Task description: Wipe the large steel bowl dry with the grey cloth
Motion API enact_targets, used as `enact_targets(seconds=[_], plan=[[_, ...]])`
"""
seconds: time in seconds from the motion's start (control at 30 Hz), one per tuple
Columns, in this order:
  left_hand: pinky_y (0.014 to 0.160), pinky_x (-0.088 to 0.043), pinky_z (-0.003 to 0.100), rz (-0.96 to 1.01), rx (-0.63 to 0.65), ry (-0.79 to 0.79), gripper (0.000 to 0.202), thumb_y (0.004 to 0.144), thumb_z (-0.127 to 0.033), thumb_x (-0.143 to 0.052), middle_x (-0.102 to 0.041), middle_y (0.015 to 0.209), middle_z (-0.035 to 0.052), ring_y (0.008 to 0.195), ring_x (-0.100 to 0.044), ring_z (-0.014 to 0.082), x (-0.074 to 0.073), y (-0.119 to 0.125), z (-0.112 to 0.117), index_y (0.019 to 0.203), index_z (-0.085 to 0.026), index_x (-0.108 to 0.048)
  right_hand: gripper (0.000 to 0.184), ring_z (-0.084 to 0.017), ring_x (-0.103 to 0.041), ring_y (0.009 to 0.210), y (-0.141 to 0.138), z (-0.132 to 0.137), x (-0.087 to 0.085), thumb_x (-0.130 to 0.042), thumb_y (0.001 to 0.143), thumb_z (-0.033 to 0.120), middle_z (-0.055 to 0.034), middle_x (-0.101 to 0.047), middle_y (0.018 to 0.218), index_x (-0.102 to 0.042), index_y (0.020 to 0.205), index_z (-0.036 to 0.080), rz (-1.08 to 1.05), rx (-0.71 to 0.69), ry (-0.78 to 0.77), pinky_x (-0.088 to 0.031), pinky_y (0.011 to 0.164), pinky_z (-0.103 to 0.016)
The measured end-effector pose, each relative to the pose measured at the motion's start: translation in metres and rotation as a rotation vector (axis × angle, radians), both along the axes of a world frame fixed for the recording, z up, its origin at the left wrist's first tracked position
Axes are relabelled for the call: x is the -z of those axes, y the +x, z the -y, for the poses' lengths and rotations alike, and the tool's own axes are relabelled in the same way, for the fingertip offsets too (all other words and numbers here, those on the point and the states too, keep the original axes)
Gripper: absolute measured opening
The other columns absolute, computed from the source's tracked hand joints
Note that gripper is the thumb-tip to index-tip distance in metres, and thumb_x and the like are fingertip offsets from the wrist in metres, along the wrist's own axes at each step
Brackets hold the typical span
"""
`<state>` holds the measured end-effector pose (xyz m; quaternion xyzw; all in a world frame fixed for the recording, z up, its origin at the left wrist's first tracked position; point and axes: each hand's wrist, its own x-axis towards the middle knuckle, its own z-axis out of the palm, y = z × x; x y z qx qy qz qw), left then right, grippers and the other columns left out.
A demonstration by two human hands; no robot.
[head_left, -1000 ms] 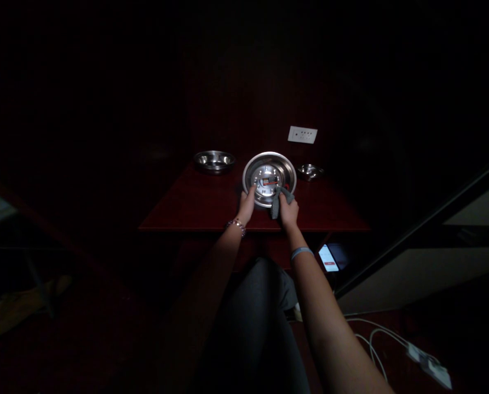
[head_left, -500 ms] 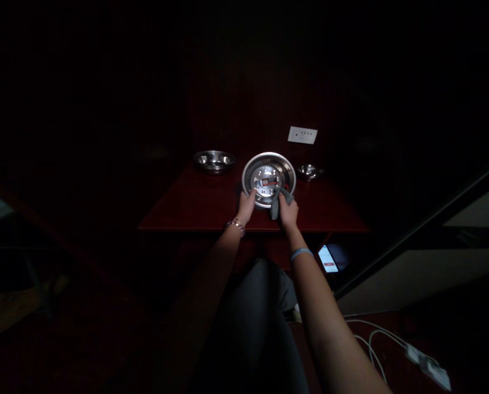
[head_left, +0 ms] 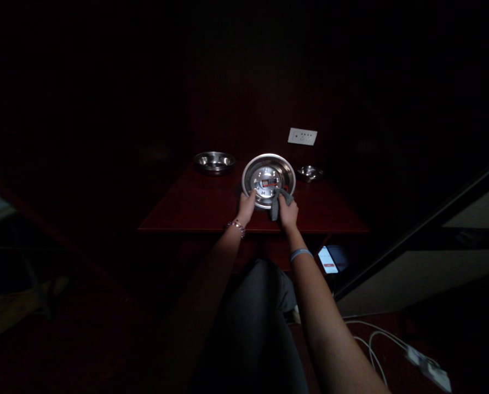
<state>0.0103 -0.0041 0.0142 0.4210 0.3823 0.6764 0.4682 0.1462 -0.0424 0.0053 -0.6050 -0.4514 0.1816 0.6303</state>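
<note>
A shiny steel bowl (head_left: pixel 269 167) is tilted up toward me on the dark red table (head_left: pixel 199 205). My left hand (head_left: pixel 246 208) grips its near left rim. My right hand (head_left: pixel 287 212) is closed on a grey cloth (head_left: pixel 276 201) pressed against the bowl's near right edge. A red and white label shows inside the bowl.
A second steel bowl (head_left: pixel 214 161) sits at the table's back left and a small steel dish (head_left: pixel 310 173) at the back right. A white wall socket plate (head_left: pixel 302 136) is behind. A lit phone (head_left: pixel 328 259) lies below the table's right edge; white cables (head_left: pixel 375 345) run across the floor.
The bowl and both hands have barely shifted; the cloth stays at the bowl's near right edge.
</note>
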Motion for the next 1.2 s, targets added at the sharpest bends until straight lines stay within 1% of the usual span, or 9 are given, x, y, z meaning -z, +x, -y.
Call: enact_targets(seconds=[0.13, 0.3, 0.5, 0.57, 0.7, 0.87, 1.03, 1.1, 1.2], plan=[[0.099, -0.049, 0.036, 0.011, -0.012, -0.007, 0.015, 0.080, -0.021, -0.062, -0.074, 0.098, 0.0095, 0.100, -0.068, 0.0214, 0.001, 0.001, 0.000, 0.093, -0.015, -0.067, 0.038, -0.026, -0.070, 0.105, 0.000, 0.001, 0.000, -0.061, 0.084, 0.047, -0.0095, -0.077, 0.105, -0.075, 0.103, 0.018, -0.003, -0.002, -0.001, -0.050, 0.096, -0.035], [0.097, -0.050, 0.035, 0.027, 0.008, -0.013, 0.017, 0.080, -0.020, -0.061, -0.075, 0.097, 0.0095, 0.097, -0.068, 0.0203, 0.000, 0.000, 0.002, 0.095, -0.014, -0.067, 0.038, -0.025, -0.070, 0.105, 0.000, 0.002, -0.001, -0.060, 0.085, 0.047, -0.0097, -0.077, 0.105, -0.074, 0.103, 0.017, -0.014, 0.003, 0.004, -0.050, 0.096, -0.035], [0.100, -0.049, 0.032, 0.082, -0.034, 0.007, 0.026, 0.083, -0.026, -0.063, -0.073, 0.112, 0.0089, 0.105, -0.067, 0.0185, 0.001, -0.002, -0.001, 0.107, -0.016, -0.065, 0.039, -0.025, -0.071, 0.101, 0.000, 0.000, 0.000, -0.058, 0.086, 0.049, -0.0098, -0.077, 0.102, -0.075, 0.100, 0.016, 0.007, -0.045, 0.003, -0.051, 0.093, -0.034], [0.100, -0.049, 0.033, 0.063, -0.018, 0.019, 0.027, 0.083, -0.029, -0.065, -0.073, 0.112, 0.0101, 0.105, -0.067, 0.0186, 0.002, -0.003, -0.002, 0.106, -0.015, -0.065, 0.041, -0.024, -0.071, 0.099, 0.001, -0.001, 0.000, -0.057, 0.087, 0.049, -0.0097, -0.077, 0.103, -0.074, 0.101, 0.016, -0.011, -0.055, 0.014, -0.052, 0.091, -0.033], [0.100, -0.050, 0.037, 0.040, 0.062, 0.044, 0.029, 0.082, -0.036, -0.067, -0.073, 0.109, 0.0129, 0.103, -0.068, 0.0212, 0.001, -0.003, 0.001, 0.101, -0.014, -0.069, 0.043, -0.023, -0.071, 0.097, 0.002, -0.001, 0.001, -0.055, 0.088, 0.050, -0.0093, -0.077, 0.102, -0.074, 0.103, 0.015, -0.057, -0.045, 0.037, -0.053, 0.088, -0.032], [0.105, -0.047, 0.040, 0.022, 0.153, 0.072, 0.031, 0.077, -0.029, -0.074, -0.074, 0.111, 0.0136, 0.108, -0.068, 0.0246, -0.007, -0.001, 0.010, 0.103, -0.012, -0.071, 0.045, -0.025, -0.072, 0.096, 0.001, -0.002, 0.001, -0.055, 0.087, 0.053, -0.0087, -0.078, 0.096, -0.075, 0.100, 0.015, -0.070, -0.071, 0.005, -0.054, 0.085, -0.034], [0.107, -0.045, 0.038, 0.043, 0.196, 0.085, 0.034, 0.077, -0.027, -0.074, -0.073, 0.116, 0.0110, 0.114, -0.066, 0.0227, -0.012, -0.002, 0.015, 0.109, -0.015, -0.070, 0.042, -0.026, -0.073, 0.094, -0.001, -0.001, 0.000, -0.060, 0.083, 0.054, -0.0070, -0.078, 0.087, -0.077, 0.092, 0.017, -0.038, -0.158, -0.053, -0.055, 0.084, -0.035], [0.108, -0.044, 0.037, 0.038, 0.183, 0.089, 0.035, 0.077, -0.024, -0.074, -0.072, 0.118, 0.0111, 0.115, -0.066, 0.0219, -0.011, -0.002, 0.014, 0.110, -0.015, -0.069, 0.041, -0.026, -0.073, 0.093, -0.002, 0.000, -0.002, -0.061, 0.082, 0.054, -0.0063, -0.078, 0.085, -0.076, 0.091, 0.017, -0.041, -0.173, -0.059, -0.055, 0.084, -0.035], [0.110, -0.042, 0.036, 0.039, 0.116, 0.095, 0.038, 0.076, -0.019, -0.074, -0.071, 0.122, 0.0106, 0.118, -0.064, 0.0205, -0.008, -0.002, 0.011, 0.113, -0.016, -0.066, 0.040, -0.026, -0.073, 0.091, -0.003, 0.002, -0.003, -0.063, 0.081, 0.054, -0.0062, -0.078, 0.082, -0.076, 0.088, 0.016, -0.036, -0.173, -0.069, -0.055, 0.083, -0.034]])
